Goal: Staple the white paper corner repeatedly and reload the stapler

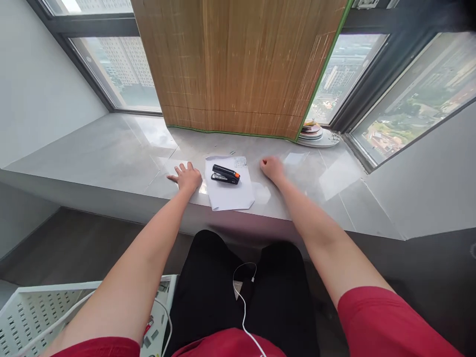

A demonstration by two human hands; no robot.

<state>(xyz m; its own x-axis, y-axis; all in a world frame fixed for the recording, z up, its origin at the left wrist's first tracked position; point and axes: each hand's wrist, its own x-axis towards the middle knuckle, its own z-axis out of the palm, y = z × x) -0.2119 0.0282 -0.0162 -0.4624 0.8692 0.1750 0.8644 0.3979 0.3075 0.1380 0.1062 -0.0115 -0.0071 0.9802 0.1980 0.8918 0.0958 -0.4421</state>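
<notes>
The left hand lay spread on the window ledge; the right hand was curled into a fist, nothing visible inside. Between them, the black stapler rested upon white paper — best gripped by its body, I judged, with the paper kept flat. Below, a perforated white basket contained small things, unclear.

1 black stapler, marked with orange at its right end and with silvery metal shown towards its left, is rested slightly aslant on white paper. The paper (dark marks are seen at its top right corner) is laid flat along the pale ledge's front edge.
</notes>
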